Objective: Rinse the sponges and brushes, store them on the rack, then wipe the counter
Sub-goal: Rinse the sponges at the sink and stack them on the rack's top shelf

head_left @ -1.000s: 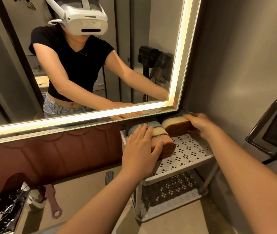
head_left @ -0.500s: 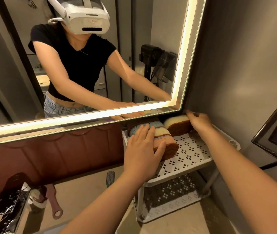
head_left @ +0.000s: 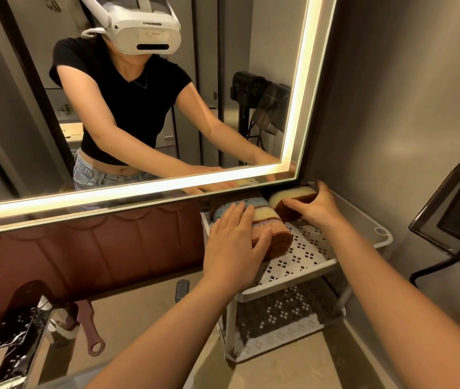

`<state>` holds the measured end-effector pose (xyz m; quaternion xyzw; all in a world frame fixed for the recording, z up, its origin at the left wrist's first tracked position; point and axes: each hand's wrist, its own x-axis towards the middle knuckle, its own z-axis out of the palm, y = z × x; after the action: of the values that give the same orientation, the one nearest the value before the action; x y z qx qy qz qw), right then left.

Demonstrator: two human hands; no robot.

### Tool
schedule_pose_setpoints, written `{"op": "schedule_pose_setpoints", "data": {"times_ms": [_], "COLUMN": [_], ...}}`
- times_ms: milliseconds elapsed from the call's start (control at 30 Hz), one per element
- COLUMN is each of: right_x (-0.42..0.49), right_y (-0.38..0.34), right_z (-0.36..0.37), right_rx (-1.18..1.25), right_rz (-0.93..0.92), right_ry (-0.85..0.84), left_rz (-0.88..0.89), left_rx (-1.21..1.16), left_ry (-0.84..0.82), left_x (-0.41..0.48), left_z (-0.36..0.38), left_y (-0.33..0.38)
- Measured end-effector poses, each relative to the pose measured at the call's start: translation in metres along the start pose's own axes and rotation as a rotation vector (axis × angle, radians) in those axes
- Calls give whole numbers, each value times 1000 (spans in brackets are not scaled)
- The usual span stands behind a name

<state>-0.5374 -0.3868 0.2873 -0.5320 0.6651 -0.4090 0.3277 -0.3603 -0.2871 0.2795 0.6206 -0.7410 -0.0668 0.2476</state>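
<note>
Far left, the dusty-pink plastic handle with a ring end, which looks like a brush, lies on the beige worktop by the tap, so that one isn't racked yet. The left grip stays released, flat fingers pressing the row of blue, yellow and purple striped sponges on the top shelf of the white perforated two-tier rack. What's new is the right grip. A second ago it held the end of the yellow-and-brown sponge; now it's wrapped over it, thumb on the near face, tucking it toward the far right corner just beside the row. I reckon sponge storage is nearly done, with brushes and wiping left.
</note>
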Motion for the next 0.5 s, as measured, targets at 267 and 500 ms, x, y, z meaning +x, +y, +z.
{"op": "schedule_pose_setpoints", "data": {"times_ms": [267, 500], "right_x": [-26, -64], "right_y": [-15, -24], "right_z": [4, -6], "right_rx": [-107, -144], "right_rz": [-44, -170], "right_ry": [129, 158], "left_rz": [9, 3], "left_rx": [5, -229], "left_ry": [-56, 27], "left_x": [1, -3], "left_z": [-2, -29], "left_y": [0, 4]}}
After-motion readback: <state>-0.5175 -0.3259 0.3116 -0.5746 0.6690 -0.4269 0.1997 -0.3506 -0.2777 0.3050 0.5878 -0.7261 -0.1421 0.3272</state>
